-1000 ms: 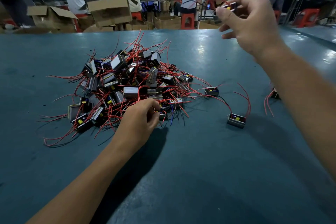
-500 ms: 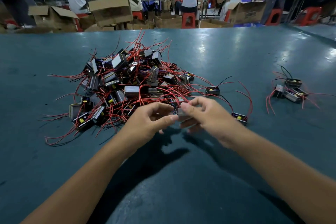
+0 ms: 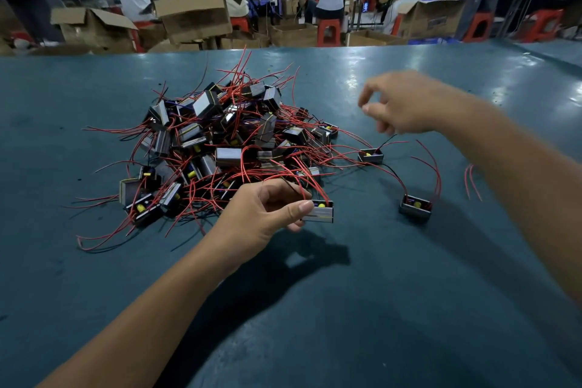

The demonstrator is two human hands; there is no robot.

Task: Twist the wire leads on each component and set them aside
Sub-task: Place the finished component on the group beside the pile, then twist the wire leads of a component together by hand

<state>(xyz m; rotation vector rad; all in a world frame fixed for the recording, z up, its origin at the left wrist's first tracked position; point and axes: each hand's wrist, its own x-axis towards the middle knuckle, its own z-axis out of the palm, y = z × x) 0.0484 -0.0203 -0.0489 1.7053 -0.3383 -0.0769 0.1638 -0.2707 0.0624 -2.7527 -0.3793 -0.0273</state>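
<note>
A pile of small boxy components (image 3: 220, 138) with long red wire leads lies on the teal table (image 3: 315, 309). At the pile's near edge my left hand (image 3: 261, 217) pinches one component (image 3: 318, 213) between thumb and fingers; its red leads arc up and back toward the pile. My right hand (image 3: 403, 104) hovers above the table to the right of the pile, blurred, with fingers loosely curled and thumb close to the index fingertip. No wire shows between them. Two loose components (image 3: 371, 156) (image 3: 415, 207) lie under and beside my right hand.
Red wire ends (image 3: 472, 181) stick out from behind my right forearm, which hides whatever lies there. Beyond the table's far edge stand cardboard boxes (image 3: 195, 20), red stools (image 3: 329, 31) and several seated people.
My right hand left the component that both hands held and rose up and to the right. My left hand keeps the component and has shifted it slightly right. My forearm now covers the group at right.
</note>
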